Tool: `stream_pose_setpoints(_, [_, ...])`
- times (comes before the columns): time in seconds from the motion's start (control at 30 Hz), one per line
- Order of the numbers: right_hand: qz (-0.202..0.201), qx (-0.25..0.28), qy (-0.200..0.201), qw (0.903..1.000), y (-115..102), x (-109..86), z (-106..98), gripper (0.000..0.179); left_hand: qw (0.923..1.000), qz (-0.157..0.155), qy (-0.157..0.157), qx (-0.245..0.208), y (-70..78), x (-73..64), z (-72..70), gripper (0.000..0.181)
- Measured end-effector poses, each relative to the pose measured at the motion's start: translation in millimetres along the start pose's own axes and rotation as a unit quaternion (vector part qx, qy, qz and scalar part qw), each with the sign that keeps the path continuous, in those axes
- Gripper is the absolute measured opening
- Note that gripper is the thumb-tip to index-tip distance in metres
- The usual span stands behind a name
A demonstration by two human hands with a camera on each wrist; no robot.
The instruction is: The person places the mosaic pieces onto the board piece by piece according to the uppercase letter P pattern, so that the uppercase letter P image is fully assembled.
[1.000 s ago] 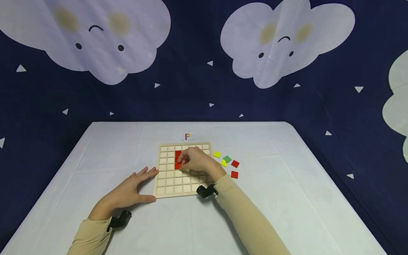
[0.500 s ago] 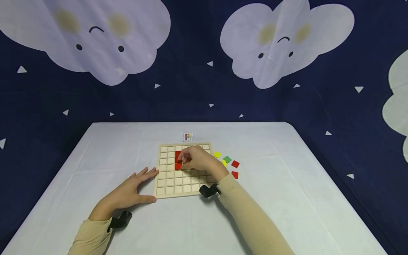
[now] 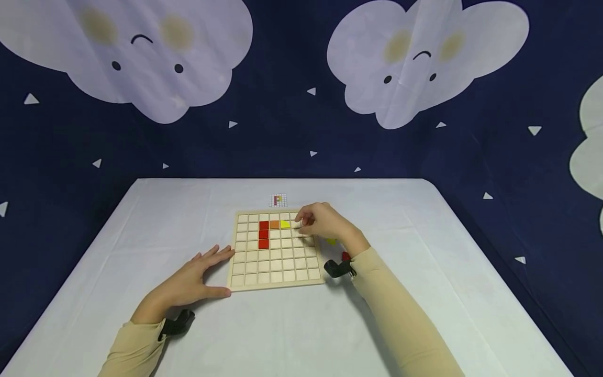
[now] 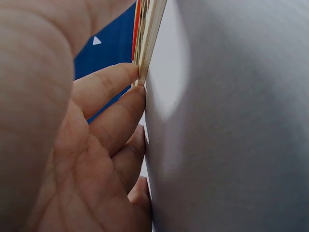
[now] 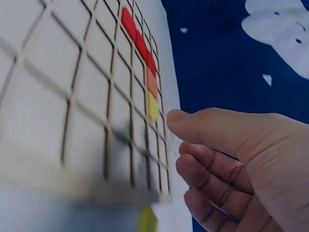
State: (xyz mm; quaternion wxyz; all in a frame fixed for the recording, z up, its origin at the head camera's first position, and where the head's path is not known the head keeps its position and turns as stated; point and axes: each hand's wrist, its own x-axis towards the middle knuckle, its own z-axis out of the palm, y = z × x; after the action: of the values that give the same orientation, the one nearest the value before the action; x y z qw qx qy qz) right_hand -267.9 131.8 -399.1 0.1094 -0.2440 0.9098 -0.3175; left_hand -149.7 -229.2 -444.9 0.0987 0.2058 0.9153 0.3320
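Observation:
A square wooden grid board (image 3: pixel 275 269) lies on the white table. Three red tiles (image 3: pixel 264 234) form a column in its cells. An orange tile (image 3: pixel 275 224) and a yellow tile (image 3: pixel 285 224) continue the row to the right of the top one. My left hand (image 3: pixel 188 283) rests by the board's left edge, fingers spread, with fingertips and thumb touching the frame. Over the upper right of the board is my right hand (image 3: pixel 325 222), its fingers loosely bent. In the right wrist view, thumb and fingers (image 5: pixel 207 159) stand apart with nothing visible between them.
Right of the board lie loose tiles, partly hidden by my right arm; a yellow tile (image 3: pixel 332 242) and a red tile (image 3: pixel 346 256) peek out. A small printed grid card (image 3: pixel 278 200) lies beyond the board. Behind the table hangs a dark blue cloud-patterned backdrop (image 3: pixel 282 141).
My right hand has moved right, away from the red column, uncovering the orange and yellow tiles beside it. Its arm now covers most loose tiles. My left hand has stayed in place.

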Motion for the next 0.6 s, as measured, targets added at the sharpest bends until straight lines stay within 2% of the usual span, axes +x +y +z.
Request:
stream_pose_setpoints(0.33, [0.028,-0.031,0.007,0.9991,29,-20.4,-33,0.025,1.0000,-0.005,0.003,0.005,-0.6,-0.5,-1.5,0.096])
stream_pose_setpoints(0.5, [0.059,-0.017,-0.015,0.9980,47,-38.0,-46,0.022,1.0000,0.003,0.005,0.003,0.4,0.0,-1.0,0.095])
stream_pose_setpoints(0.6, [0.078,0.012,-0.034,0.9963,58,-49.3,-53,0.019,1.0000,0.003,0.003,0.004,1.1,-0.4,-0.3,0.095])
